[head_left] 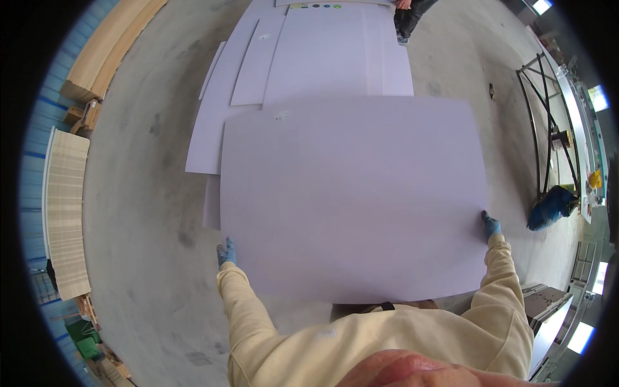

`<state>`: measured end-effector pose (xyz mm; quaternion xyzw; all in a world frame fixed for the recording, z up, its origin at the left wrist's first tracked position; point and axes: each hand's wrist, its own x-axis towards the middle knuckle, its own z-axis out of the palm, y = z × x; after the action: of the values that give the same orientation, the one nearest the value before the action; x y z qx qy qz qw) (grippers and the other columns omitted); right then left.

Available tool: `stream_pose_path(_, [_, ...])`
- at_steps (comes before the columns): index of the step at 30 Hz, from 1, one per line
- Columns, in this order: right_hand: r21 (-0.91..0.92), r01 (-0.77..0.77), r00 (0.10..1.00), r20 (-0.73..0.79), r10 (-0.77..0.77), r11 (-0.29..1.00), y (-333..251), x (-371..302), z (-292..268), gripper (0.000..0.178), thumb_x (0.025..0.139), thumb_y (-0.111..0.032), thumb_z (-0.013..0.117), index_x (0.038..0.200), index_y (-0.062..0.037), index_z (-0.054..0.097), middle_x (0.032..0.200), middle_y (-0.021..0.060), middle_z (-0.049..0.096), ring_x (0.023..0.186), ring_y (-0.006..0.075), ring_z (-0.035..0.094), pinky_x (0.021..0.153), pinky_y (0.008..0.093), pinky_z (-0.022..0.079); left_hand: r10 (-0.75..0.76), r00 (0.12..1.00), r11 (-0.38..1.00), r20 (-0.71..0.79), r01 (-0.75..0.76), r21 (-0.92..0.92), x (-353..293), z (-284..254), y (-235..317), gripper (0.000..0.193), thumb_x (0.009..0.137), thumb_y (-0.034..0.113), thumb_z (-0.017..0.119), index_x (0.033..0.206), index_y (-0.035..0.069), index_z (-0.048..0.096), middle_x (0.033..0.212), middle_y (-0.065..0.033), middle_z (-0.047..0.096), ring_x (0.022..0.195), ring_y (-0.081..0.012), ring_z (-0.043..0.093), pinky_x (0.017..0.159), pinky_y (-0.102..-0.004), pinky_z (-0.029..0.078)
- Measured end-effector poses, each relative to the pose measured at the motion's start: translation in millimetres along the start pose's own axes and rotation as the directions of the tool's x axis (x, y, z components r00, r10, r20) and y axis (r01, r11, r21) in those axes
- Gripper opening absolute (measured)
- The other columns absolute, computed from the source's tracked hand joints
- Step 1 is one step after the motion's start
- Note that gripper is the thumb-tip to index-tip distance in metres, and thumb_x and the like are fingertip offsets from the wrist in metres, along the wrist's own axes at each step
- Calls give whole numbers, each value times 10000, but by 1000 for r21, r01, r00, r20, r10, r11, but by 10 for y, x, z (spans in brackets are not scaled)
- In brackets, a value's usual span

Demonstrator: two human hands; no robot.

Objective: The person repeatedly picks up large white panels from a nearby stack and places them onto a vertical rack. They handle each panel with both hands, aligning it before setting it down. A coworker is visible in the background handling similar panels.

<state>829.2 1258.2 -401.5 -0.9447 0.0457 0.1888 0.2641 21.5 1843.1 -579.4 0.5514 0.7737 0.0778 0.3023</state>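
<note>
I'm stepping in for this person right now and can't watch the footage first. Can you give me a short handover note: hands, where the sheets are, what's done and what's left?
Left hand: blue glove, gripping the left edge of the large white sheet.
Right hand: blue glove, gripping its right edge.
The sheet is held up flat in front of the body, over the concrete floor.
Done: several white sheets already lie overlapping on the floor ahead.
Left: the held sheet is not yet set down. Another person's legs stand at the far end of the sheets.
</note>
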Motion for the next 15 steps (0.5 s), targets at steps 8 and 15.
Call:
stream_pose_path(8, [54,-17,998,-53,20,998,223,-38,186,575,935,-568,737,762,-20,750,652,16,584,620,141,489,600,352,446,-382,906,888,-185,415,198,-50,-453,477,830,896,812,445,1134,86,770,1191,-145,758,1109,-374,706,946,-476,536])
stream_pose_path(15, [7,-53,974,-220,54,999,327,-544,80,567,947,-550,719,768,-13,756,669,19,637,583,134,540,569,340,451,-333,890,874,-312,415,252,-348,-1217,991,846,920,814,389,1184,109,775,1218,-128,754,1152,-347,695,950,-481,525])
